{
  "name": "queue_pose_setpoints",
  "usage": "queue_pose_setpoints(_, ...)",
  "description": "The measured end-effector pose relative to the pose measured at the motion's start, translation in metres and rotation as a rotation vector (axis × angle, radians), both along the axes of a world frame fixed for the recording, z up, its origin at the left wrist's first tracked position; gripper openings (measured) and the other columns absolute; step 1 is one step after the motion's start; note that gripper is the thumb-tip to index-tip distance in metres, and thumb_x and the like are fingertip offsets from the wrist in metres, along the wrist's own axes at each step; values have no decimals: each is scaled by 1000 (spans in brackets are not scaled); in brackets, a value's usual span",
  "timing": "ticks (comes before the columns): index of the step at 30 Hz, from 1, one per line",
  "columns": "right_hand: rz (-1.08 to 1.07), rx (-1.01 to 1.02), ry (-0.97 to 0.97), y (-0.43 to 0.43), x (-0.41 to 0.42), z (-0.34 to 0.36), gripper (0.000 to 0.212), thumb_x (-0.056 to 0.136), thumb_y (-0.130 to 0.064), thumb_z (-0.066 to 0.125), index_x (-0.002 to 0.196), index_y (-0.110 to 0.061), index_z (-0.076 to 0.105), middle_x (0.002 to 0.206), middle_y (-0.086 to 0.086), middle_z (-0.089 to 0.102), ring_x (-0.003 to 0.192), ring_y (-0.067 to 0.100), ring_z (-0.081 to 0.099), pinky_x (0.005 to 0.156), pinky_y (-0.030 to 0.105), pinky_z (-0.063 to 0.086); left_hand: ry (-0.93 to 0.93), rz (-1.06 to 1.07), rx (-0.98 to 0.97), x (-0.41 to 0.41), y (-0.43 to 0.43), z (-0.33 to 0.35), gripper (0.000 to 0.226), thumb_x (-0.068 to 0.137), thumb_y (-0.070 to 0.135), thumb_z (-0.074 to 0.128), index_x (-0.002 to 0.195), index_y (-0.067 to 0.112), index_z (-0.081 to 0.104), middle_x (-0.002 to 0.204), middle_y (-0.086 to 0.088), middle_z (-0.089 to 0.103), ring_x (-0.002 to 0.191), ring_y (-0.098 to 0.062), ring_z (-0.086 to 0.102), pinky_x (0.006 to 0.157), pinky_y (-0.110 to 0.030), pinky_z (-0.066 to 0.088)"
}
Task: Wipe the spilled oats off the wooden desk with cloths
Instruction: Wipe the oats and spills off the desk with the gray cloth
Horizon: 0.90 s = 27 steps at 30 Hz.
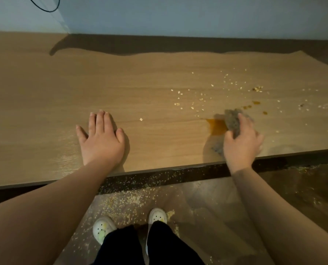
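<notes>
Left hand, right hand — one cloth, two shoes

Left hand: flat on the desk, near its front edge
Right hand: atop the cloth, further right
Puddle: touching the cloth's left side
Oats: scattered behind and right of the cloth

Head view, steeply down over desk
</notes>
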State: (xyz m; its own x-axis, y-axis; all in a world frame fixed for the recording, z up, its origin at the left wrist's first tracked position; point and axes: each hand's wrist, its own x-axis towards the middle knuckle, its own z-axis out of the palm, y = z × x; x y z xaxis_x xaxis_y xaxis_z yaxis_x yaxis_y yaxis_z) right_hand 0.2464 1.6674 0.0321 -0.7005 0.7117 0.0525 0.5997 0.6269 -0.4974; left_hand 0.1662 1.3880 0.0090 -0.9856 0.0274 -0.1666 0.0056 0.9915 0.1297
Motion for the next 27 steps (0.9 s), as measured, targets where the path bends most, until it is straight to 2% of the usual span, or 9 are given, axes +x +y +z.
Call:
queue_pose_setpoints(2,-107,61,-161,9,-12,-3,54,92,-29,47,144,-26,30,152,5,26,133,32,25,111,50,20,4,9,5,-1,0,0,62,97,41,14,152,14,5,159,0,-1,145,-15,-8,116,-50,-4)
queue_pose_setpoints(4,-42,114,-246,-4,-24,-6,55,93,-32,45,145,-26,28,154,6,22,136,33,22,111,50,20,5,18,8,-1,1,-1,62,97,41,15,151,15,6,159,0,0,145,-15,-8,116,-49,-5)
queue_pose_setpoints(8,463,154,-220,-50,-32,-7,52,92,-27,44,143,-30,31,152,-2,26,134,22,25,110,42,19,26,33,23,0,2,-1,61,97,41,18,151,15,8,159,1,2,145,-13,-7,117,-48,-5)
queue_pose_setpoints(10,566,134,-190,-48,-28,-6,51,91,-26,41,141,-29,35,150,-4,30,133,19,27,110,41,18,39,44,37,0,2,0,61,97,41,19,151,16,10,159,2,4,145,-12,-7,117,-47,-5)
queue_pose_setpoints(16,-60,95,-112,7,-79,-14,50,91,-20,46,140,-16,37,148,8,33,133,31,28,110,50,23,41,53,45,-2,2,-2,60,97,41,21,151,17,11,159,3,4,145,-11,-7,116,-45,-7)
queue_pose_setpoints(18,56,119,-96,-9,-95,-14,50,90,-19,46,140,-18,38,149,6,34,133,30,29,110,47,24,44,56,48,-2,2,-3,60,96,41,19,151,17,11,159,3,5,145,-12,-6,116,-46,-7)
queue_pose_setpoints(23,571,-6,-5,-44,-65,-13,45,90,-17,46,135,-21,47,141,-1,44,130,19,31,112,41,23,17,77,44,-5,3,-3,61,96,43,20,151,21,7,159,6,2,145,-12,-9,115,-51,-9)
queue_pose_setpoints(25,398,-29,105,-27,-62,-13,45,89,-18,43,133,-20,48,135,0,50,127,19,34,109,39,26,24,79,48,-5,3,-2,60,96,43,21,151,22,7,159,6,2,145,-12,-9,115,-53,-8)
queue_pose_setpoints(27,50,-27,189,2,-85,-14,44,90,-14,41,133,-16,46,134,4,50,123,22,38,103,29,23,26,86,49,-6,3,-2,60,96,43,21,151,22,8,159,7,3,145,-13,-9,115,-53,-7)
